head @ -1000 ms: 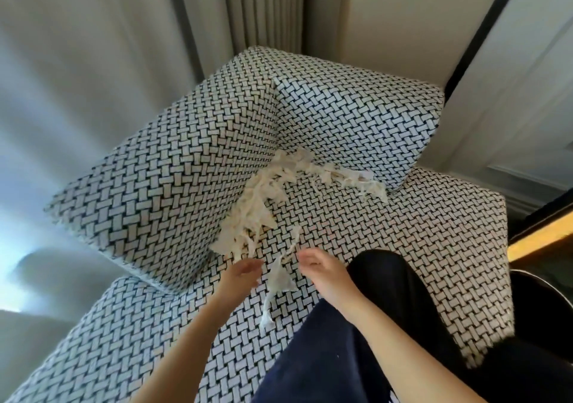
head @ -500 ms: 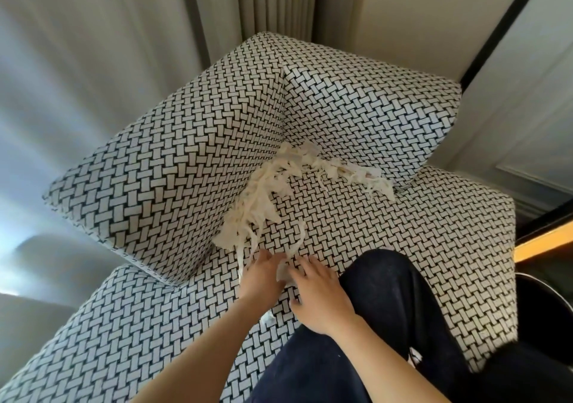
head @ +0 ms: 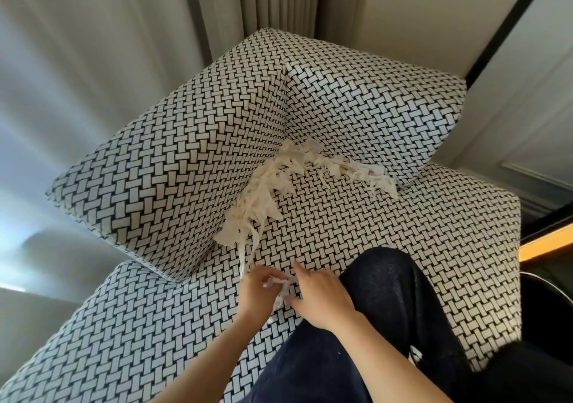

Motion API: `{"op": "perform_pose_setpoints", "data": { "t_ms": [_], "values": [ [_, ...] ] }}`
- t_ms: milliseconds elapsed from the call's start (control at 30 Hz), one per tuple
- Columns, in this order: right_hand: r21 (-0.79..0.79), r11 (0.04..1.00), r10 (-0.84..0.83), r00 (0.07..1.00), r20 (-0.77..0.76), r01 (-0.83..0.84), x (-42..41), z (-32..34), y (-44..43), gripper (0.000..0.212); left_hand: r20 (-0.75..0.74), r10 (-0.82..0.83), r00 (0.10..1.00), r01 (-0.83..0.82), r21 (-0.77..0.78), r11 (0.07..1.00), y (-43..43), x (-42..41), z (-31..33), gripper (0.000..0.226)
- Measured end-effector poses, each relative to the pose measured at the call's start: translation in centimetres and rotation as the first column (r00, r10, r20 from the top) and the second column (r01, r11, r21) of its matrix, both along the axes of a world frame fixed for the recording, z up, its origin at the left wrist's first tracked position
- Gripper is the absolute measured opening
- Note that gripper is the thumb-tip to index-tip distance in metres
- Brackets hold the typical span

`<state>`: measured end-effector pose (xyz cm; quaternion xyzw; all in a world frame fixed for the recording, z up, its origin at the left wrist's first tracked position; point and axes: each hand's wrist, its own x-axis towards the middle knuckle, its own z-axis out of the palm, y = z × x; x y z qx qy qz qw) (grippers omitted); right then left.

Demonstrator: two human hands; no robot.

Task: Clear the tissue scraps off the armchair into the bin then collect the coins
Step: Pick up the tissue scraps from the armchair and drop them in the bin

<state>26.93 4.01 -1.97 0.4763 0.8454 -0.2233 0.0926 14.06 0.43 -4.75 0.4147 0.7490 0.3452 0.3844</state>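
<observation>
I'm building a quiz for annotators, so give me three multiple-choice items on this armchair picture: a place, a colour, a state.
1. Where does the main pile of tissue scraps lie?
A. Along the crease between seat and back cushions.
B. On the floor.
C. On the person's knee.

2. What colours is the armchair fabric?
A. Plain red.
B. Black and white weave.
C. Plain green.

3. What are the left hand and right hand doing?
A. Lying flat, empty.
B. Holding a small wad of tissue between them.
C. Holding coins.

Answers: 1 A, the scraps trail along that crease; 2 B, the weave covers every cushion; 3 B, white tissue shows between curled fingers.
</observation>
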Motion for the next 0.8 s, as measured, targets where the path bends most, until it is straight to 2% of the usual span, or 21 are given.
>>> {"op": "perform_pose_setpoints", "data": {
  "t_ms": [133, 200, 367, 467, 567, 633, 700, 800],
  "values": [
    [-0.007, 1.000, -0.022, 0.997, -0.075, 0.021, 0.1, 0.3, 0.0, 0.052, 0.232, 0.122, 0.965, -0.125, -0.001, 0.992, 0.2, 0.5, 1.1, 0.018],
    [-0.032, 0.998, -0.064, 0.988, -0.138, 0.060, 0.1, 0.6, 0.1, 0.047, 0.333, 0.158, 0.929, -0.163, -0.013, 0.986, 0.4, 0.8, 1.7, 0.017],
    [-0.127, 0.970, -0.236, 0.934, -0.270, 0.208, 0.4, 1.2, 0.2, 0.031, 0.485, 0.096, 0.869, -0.110, 0.000, 0.994, 0.9, 0.3, 3.2, 0.013],
    [-0.177, 0.951, -0.297, 0.908, -0.296, 0.253, 0.3, 1.2, 0.2, 0.027, 0.346, 0.085, 0.934, -0.095, 0.012, 0.995, 1.0, -1.2, 2.9, 0.013],
    [-0.163, 0.951, -0.301, 0.905, -0.301, 0.262, 0.3, 1.1, 0.2, 0.031, -0.054, 0.130, 0.990, -0.132, -0.027, 0.991, 1.3, -2.4, 1.8, 0.023],
    [-0.139, 0.959, -0.279, 0.917, -0.285, 0.249, 0.4, 1.0, 0.1, 0.030, -0.261, 0.005, 0.965, -0.052, -0.175, 0.983, 1.4, -3.0, 1.2, 0.038],
    [-0.127, 0.963, -0.265, 0.925, -0.271, 0.239, 0.4, 1.0, 0.1, 0.030, -0.339, -0.172, 0.925, 0.052, -0.337, 0.940, 1.4, -3.3, 0.6, 0.049],
    [-0.118, 0.965, -0.258, 0.928, -0.270, 0.234, 0.4, 1.1, 0.0, 0.037, -0.388, -0.291, 0.874, 0.126, -0.398, 0.909, 1.2, -3.1, 0.0, 0.056]
  ]
}}
